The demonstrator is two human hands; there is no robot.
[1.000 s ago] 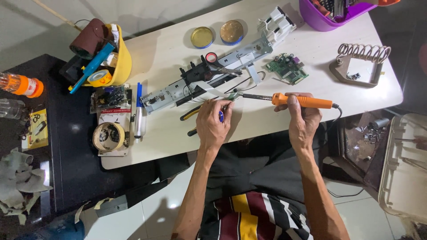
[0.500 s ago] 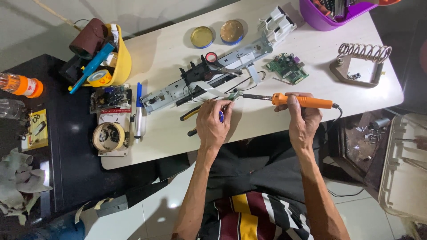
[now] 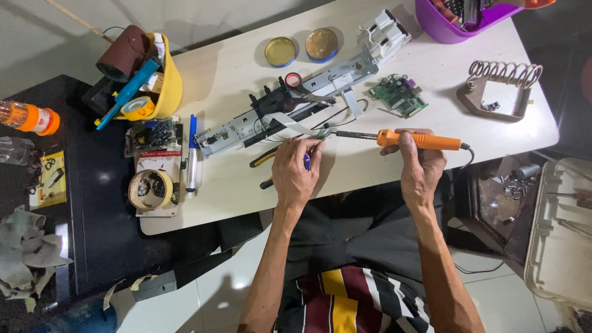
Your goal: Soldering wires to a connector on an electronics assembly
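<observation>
Right hand: the right hand [image 3: 420, 165] is wrapped closed around the orange handle of a soldering iron [image 3: 419, 140], its metal tip pointing away to the hand's left.
Left hand: the left hand [image 3: 295, 172] is pinched narrow on a small part at the iron's tip; what exactly it pinches is too small to tell. A blue-tipped piece shows between its fingers.
Work spot: the iron's tip meets the end of a white flat ribbon cable [image 3: 290, 122], just ahead of the left fingertips.
Beyond the fingers: a long grey metal printer carriage assembly [image 3: 296, 102] lies slantwise, the ribbon running into it.
Under the left hand: yellow-handled pliers [image 3: 264, 159] lie partly covered.
Ahead of the right hand: a green circuit board [image 3: 399, 94]; further right, a coiled soldering iron stand [image 3: 501, 86], empty.
Far ahead: two round tins [image 3: 301, 48] and a purple tub [image 3: 459, 18].
Far left: a blue marker [image 3: 192, 155], a roll of tape [image 3: 148, 190], a yellow hard hat [image 3: 161, 83] full of tools.
Step in hand: by the look of it, a joint is being soldered at the ribbon's end.
Next move calls for: steady hands, with the left fingers kept clear of the hot tip.
</observation>
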